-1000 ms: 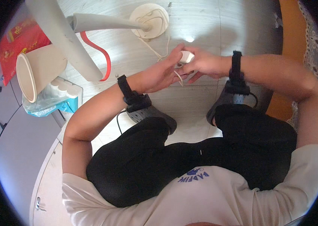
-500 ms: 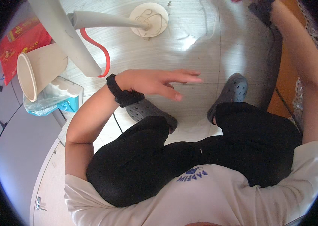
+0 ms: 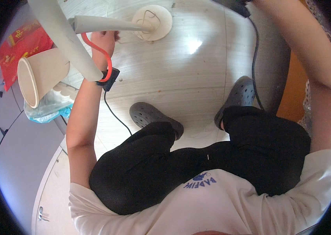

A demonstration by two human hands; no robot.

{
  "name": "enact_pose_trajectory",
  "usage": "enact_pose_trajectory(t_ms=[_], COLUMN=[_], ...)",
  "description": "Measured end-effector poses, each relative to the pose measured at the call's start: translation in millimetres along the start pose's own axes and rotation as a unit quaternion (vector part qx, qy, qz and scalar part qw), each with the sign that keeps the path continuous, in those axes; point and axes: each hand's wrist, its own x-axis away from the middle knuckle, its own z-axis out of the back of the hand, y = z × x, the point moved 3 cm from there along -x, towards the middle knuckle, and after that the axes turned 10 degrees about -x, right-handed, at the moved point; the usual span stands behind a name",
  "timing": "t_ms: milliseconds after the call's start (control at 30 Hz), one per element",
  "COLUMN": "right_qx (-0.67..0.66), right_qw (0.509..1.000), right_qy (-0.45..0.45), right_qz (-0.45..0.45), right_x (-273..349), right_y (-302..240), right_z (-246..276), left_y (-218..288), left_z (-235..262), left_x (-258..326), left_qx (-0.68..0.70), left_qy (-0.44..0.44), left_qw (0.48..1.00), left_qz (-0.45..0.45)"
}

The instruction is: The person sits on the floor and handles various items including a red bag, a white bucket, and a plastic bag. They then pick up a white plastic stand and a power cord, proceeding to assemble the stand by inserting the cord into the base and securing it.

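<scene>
My left hand [image 3: 104,45] reaches forward beneath a pale tubular bar [image 3: 110,24]. Its visible fingers look curled, and the bar covers part of them, so what they hold is hidden. Over the left wrist, near its black band [image 3: 111,79], runs a red strap [image 3: 102,51] that hangs by a thick pale pole [image 3: 65,39]. A round white disc [image 3: 161,19] with a bent wire on it lies just right of the hand. My right forearm [image 3: 296,35] stretches up past the top edge, so the right hand is out of sight; a dark strap-like piece shows near there.
At the left a cream tub [image 3: 48,70] lies tipped beside red packages [image 3: 24,51] and a blue-and-clear plastic bag [image 3: 50,111]. A black cable [image 3: 116,117] trails by my left leg; another [image 3: 254,58] runs along the right. My grey clogs [image 3: 153,115] rest on the pale floor.
My left hand has gone from above my left foot, fingers stretched, forward and left to under the bar. The right forearm has moved further up, and a cable now shows at the right.
</scene>
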Motion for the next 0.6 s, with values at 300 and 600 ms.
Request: enact_pose_trajectory(t_ms=[300, 600], right_qx=[-0.231, 0.339], right_qw=[0.902, 0.884], right_qy=[-0.121, -0.319], right_qz=[-0.343, 0.049], right_x=[46, 41], right_y=[64, 170], right_z=[-110, -75], left_y=[39, 6], left_z=[10, 30], left_x=[4, -6], left_qx=[-0.172, -0.316], left_qy=[0.258, 0.086], left_qw=[0.871, 0.929], left_qz=[-0.38, -0.171])
